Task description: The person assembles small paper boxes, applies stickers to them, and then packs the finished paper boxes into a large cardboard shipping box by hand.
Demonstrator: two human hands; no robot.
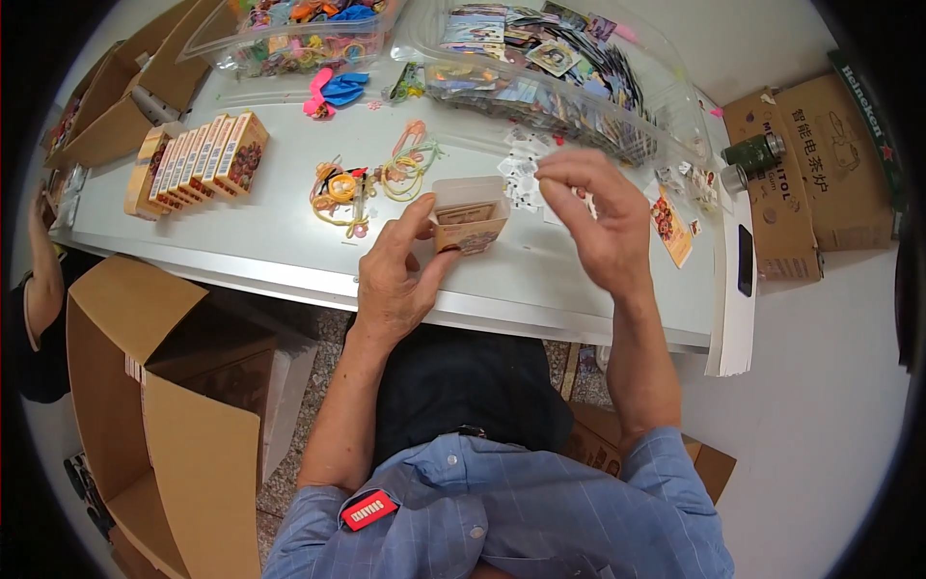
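Clock read from the small box, over the counter. Left hand grips it, covering its left end; flap up, contents hard to make out. Base touching the counter or not: cannot tell. Right hand at 3 o'clock, fingers curled, thumb and index tips near each other; cannot tell if they pinch anything. It partly covers pale paper pieces at 2. Another person's arm, 9 o'clock, cut off by the dark rim. Clear bin of packets at 1, blocking the far side. Row of boxes at 10. Large open carton at 8, its inside mostly shadowed.
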